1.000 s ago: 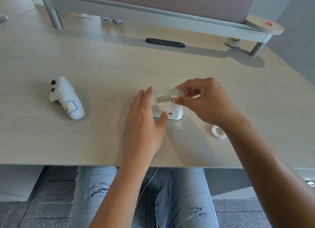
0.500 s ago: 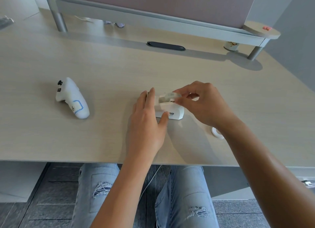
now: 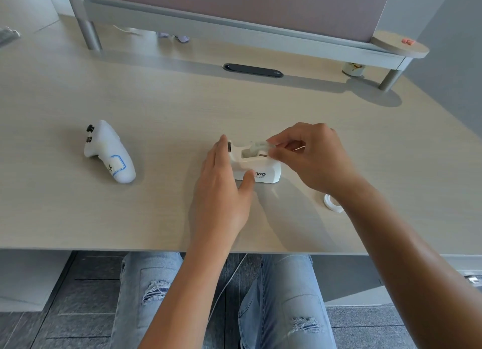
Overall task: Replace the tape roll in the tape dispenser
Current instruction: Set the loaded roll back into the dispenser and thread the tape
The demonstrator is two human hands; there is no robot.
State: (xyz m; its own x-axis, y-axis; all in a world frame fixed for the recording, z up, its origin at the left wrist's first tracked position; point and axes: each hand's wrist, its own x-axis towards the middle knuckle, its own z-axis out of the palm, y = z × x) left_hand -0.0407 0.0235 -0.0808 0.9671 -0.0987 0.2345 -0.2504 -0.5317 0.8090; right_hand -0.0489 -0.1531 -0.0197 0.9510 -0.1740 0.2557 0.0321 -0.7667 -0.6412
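A small white tape dispenser [image 3: 263, 169] stands on the light wood desk [image 3: 182, 108], its cutter end to the left. My left hand [image 3: 224, 189] grips that left end, thumb on the front face. My right hand [image 3: 310, 158] pinches a clear tape roll [image 3: 258, 146] between thumb and fingers, and the roll sits low in the dispenser's open well. A white empty tape core [image 3: 332, 203] lies on the desk to the right, partly hidden under my right wrist.
A white handheld controller [image 3: 109, 153] lies on the desk to the left. A raised shelf [image 3: 234, 27] on metal legs runs along the back, with a dark cable slot [image 3: 252, 70] in front and a small cup [image 3: 353, 68] beneath it.
My right hand has lowered the clear roll further into the dispenser's well. My left hand keeps its hold on the dispenser. The camera view shifted slightly.
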